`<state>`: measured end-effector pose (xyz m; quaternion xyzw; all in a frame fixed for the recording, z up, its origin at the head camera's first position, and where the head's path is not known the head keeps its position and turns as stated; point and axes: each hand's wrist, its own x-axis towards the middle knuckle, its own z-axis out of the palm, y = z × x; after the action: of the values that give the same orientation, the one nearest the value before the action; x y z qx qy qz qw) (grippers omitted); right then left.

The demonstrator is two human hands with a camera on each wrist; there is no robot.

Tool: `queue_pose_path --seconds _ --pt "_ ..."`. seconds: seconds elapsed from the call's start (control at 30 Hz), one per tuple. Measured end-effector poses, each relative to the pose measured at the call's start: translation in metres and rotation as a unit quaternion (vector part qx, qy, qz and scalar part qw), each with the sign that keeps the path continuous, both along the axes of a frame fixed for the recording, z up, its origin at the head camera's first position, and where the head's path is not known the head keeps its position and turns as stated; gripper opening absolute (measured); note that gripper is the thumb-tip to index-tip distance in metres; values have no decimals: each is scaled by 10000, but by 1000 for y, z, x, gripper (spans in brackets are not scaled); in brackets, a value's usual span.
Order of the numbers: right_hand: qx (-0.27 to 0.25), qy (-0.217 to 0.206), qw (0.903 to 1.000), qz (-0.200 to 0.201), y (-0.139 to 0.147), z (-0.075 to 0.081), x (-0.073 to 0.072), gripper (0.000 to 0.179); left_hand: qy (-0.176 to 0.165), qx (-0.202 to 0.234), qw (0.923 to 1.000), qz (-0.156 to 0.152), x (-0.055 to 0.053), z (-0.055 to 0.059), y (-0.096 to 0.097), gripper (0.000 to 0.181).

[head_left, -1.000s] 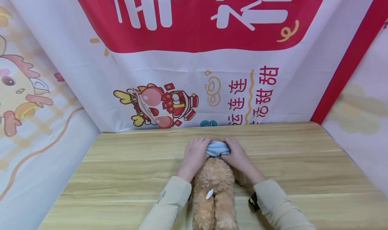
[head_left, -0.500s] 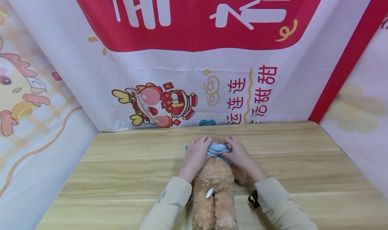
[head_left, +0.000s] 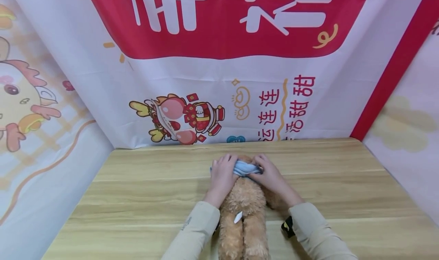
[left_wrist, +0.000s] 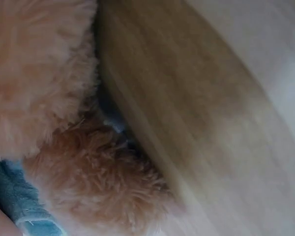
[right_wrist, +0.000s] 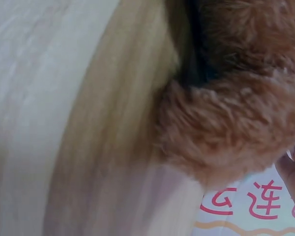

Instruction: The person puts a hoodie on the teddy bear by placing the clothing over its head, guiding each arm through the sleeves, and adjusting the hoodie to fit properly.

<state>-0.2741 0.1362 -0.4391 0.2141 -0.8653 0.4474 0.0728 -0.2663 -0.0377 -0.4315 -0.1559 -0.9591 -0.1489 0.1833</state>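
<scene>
A brown plush toy (head_left: 244,199) with shaggy fur lies lengthwise on the table, legs towards me and a white tag (head_left: 238,217) between them. Bunched light blue cloth (head_left: 245,168) lies across its upper end. My left hand (head_left: 222,178) holds the cloth from the left, and a blue edge pokes out beyond it. From the right, my right hand (head_left: 271,178) pinches the cloth between thumb and fingers. Fur (left_wrist: 101,182) and a hemmed piece of blue cloth (left_wrist: 22,201) show in the left wrist view. A furry limb (right_wrist: 231,128) fills much of the right wrist view.
The wood-grain table (head_left: 147,199) meets a white and red printed curtain (head_left: 219,69) at its back edge. More printed cloth hangs at the left (head_left: 37,111) and right. A black item with a yellow mark (head_left: 288,227) is at the right sleeve.
The cloth has been drawn slightly towards me and spread wider, so an edge now shows left of my left hand. Both hands keep hold of it with small finger shifts.
</scene>
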Motion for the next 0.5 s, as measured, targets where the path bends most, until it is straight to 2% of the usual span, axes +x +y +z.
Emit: queue_pose_path --seconds 0.13,0.23,0.3,0.4,0.5 --pt "168 64 9995 251 3 2 1 19 -52 -75 9999 138 0 0 2 34" --pt "403 233 9985 276 2 3 3 19 59 -225 9996 156 1 -1 3 32" --pt "650 479 9966 158 0 3 4 21 243 -297 9992 122 2 -2 2 33" --pt "1123 998 9886 -118 -4 3 5 24 555 -383 9977 36 4 -3 0 37" --pt "1413 1378 9795 -409 -8 3 6 27 688 -305 9970 -198 6 0 -3 41"
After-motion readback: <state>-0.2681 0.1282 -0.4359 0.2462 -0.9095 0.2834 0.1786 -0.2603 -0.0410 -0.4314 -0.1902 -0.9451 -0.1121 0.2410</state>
